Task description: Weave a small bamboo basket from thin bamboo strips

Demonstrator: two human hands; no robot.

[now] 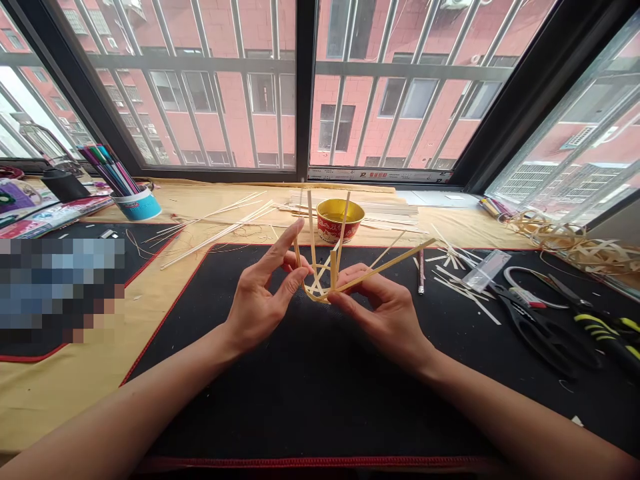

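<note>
Between my two hands, above the black mat, is a small woven frame (320, 297) of pale bamboo strips, with several strips standing upright from its crossed base. My left hand (265, 293) pinches its left side between thumb and fingers, the index finger pointing up along a strip. My right hand (377, 303) pinches the frame's right side at the base of an upright strip. From that pinch a longer bamboo strip (400, 260) slants out to the upper right. Directly behind the frame stands a red bowl (338, 230) with a gold inside.
Black mat (310, 400) with red edging lies under my hands. To the right are scissors (535, 333), yellow-black pliers (607, 337), a pencil (421, 272) and cut strips (467, 287). Coiled strips (565, 243) lie farther right. A blue pen cup (137, 204) stands at left, near loose strips (220, 233).
</note>
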